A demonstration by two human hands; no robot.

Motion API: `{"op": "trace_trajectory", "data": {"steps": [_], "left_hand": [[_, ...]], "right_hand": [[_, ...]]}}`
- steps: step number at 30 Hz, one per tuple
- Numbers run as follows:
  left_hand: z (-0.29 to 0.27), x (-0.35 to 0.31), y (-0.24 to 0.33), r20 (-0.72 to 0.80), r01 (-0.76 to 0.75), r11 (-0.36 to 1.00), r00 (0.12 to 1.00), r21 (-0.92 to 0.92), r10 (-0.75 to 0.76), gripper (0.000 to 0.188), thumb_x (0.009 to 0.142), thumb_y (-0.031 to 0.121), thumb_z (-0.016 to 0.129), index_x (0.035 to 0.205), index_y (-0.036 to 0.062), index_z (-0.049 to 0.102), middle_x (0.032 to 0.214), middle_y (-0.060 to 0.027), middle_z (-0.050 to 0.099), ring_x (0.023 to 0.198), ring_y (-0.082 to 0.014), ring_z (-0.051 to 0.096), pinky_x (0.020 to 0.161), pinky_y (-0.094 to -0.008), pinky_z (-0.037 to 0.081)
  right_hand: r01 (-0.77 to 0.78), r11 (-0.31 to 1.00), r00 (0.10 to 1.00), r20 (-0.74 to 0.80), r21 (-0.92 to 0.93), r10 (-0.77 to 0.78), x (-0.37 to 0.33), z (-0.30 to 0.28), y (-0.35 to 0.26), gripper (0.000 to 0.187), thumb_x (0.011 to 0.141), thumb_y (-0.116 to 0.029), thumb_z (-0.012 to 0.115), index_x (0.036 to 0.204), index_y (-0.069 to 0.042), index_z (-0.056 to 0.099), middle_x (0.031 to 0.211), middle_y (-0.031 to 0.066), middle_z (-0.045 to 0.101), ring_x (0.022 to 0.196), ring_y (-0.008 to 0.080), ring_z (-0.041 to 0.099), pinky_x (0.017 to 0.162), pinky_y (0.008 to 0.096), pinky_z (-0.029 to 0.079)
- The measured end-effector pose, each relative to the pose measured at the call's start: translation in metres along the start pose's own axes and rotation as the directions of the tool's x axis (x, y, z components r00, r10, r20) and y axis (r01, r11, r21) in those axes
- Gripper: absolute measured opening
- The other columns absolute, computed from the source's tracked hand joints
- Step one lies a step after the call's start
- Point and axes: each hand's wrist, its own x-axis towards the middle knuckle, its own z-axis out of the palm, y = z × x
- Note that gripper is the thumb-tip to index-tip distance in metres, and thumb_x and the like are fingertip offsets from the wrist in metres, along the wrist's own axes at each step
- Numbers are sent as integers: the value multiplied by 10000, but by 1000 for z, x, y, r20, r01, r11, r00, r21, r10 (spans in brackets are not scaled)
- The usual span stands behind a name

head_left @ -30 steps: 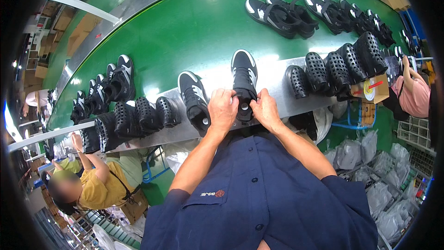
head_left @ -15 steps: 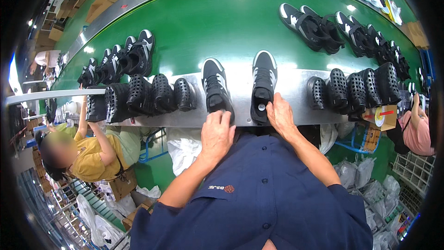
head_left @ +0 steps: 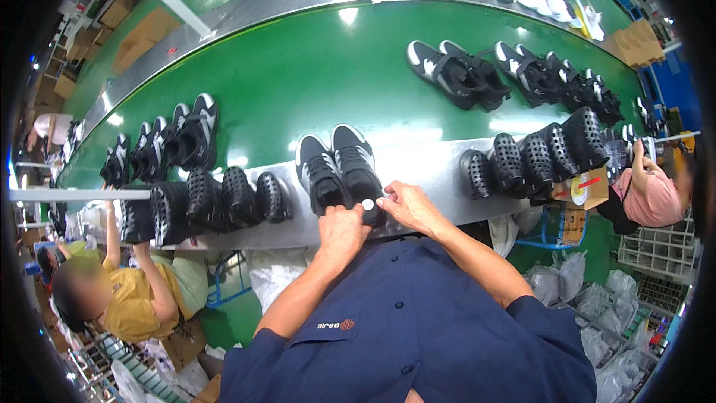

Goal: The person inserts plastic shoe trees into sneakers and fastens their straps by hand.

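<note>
Two black sneakers with grey-white toes stand side by side before me on the metal edge of the bench, toes pointing away. My left hand (head_left: 343, 230) has its fingers closed over the heel of the left sneaker (head_left: 319, 168). At the heel opening of the right sneaker (head_left: 355, 158), my right hand (head_left: 412, 207) pinches the collar with thumb and fingers. A small round white label (head_left: 368, 204) shows at that sneaker's heel opening. Both sneakers' heel ends are partly hidden by my hands.
Black perforated shoe forms stand in rows left (head_left: 237, 198) and right (head_left: 507, 164) along the metal edge. More black sneakers sit on the green belt, left (head_left: 198, 134) and right (head_left: 447, 75). Co-workers in yellow (head_left: 142, 302) and pink (head_left: 652, 194) are at either side.
The two sneakers stood apart and now sit together, the right one brought leftward beside the other. My right hand moved left with it. The view has shifted, showing more of the bench's far side.
</note>
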Motion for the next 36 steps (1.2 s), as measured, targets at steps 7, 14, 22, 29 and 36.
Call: {"op": "trace_trajectory", "data": {"steps": [7, 14, 22, 29, 36], "left_hand": [[-61, 96, -84, -205, 84, 995, 976, 52, -71, 376, 785, 377, 786, 998, 73, 725, 866, -200, 723, 872, -377, 700, 820, -467, 551], [-111, 45, -78, -386, -59, 997, 922, -42, 38, 527, 806, 197, 769, 1290, 79, 596, 1187, -209, 627, 1127, -402, 567, 971, -441, 472], [0, -70, -91, -109, 256, 821, 928, -511, -357, 304, 805, 172, 738, 1062, 13, 703, 1020, -210, 702, 935, -376, 673, 854, -432, 525], [-17, -76, -46, -196, 121, 862, 949, -493, -246, 307, 920, 239, 652, 1134, 21, 679, 1074, -232, 686, 1005, -422, 648, 878, -469, 509], [-24, -11, -30, -388, -114, 870, 917, -480, -94, 330, 877, 183, 692, 1157, 10, 660, 1128, -208, 665, 1054, -390, 625, 911, -432, 495]], "right_hand": [[-168, 889, 890, -454, -425, -49, 62, -158, 10, 416, 850, -326, 683, 1009, 58, 666, 964, 254, 705, 963, 426, 680, 853, 478, 538], [-555, 729, 785, -542, -401, 300, 150, -279, 70, 493, 798, -345, 627, 1126, 15, 704, 1218, 241, 664, 1169, 410, 618, 995, 462, 473], [-360, 803, 884, -448, -475, 131, 229, -253, 101, 477, 741, -301, 746, 1081, 28, 690, 1165, 271, 667, 1111, 398, 645, 962, 462, 526], [-436, 676, 900, -276, -594, 338, 221, -223, 86, 425, 806, -228, 681, 1193, -54, 700, 1292, 161, 654, 1220, 312, 618, 1009, 415, 505], [-219, 773, 975, -158, -595, 155, 165, -171, -4, 387, 743, -223, 669, 1047, 7, 730, 1138, 241, 690, 1092, 403, 660, 935, 460, 535]]}}
